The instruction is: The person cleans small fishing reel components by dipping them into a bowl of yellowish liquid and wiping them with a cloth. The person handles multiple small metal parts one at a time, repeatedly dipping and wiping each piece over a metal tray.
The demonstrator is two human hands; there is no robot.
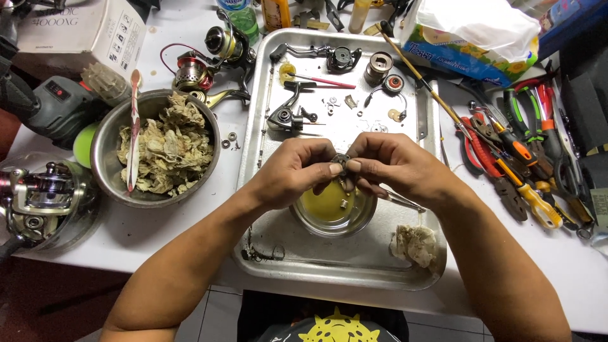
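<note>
Brushed steel tray [278,63], dull sheen, scuffed, small glossy metal bowl [310,223] of yellow oily liquid, bigger matt steel bowl [104,142] with crumpled stained rags [166,144], smooth white desk [190,215], pliers [516,183] with rubbery coloured grips, glossy plastic tissue pack [472,38]

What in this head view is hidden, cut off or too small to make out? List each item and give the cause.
1. Small metal part: mostly covered by the fingers of the left hand and right hand.
2. Bits in the yellow liquid of the small bowl: too small to identify.
3. Reel at left: cut off by the frame edge.
4. Pliers: overlapping, hard to count.
</note>
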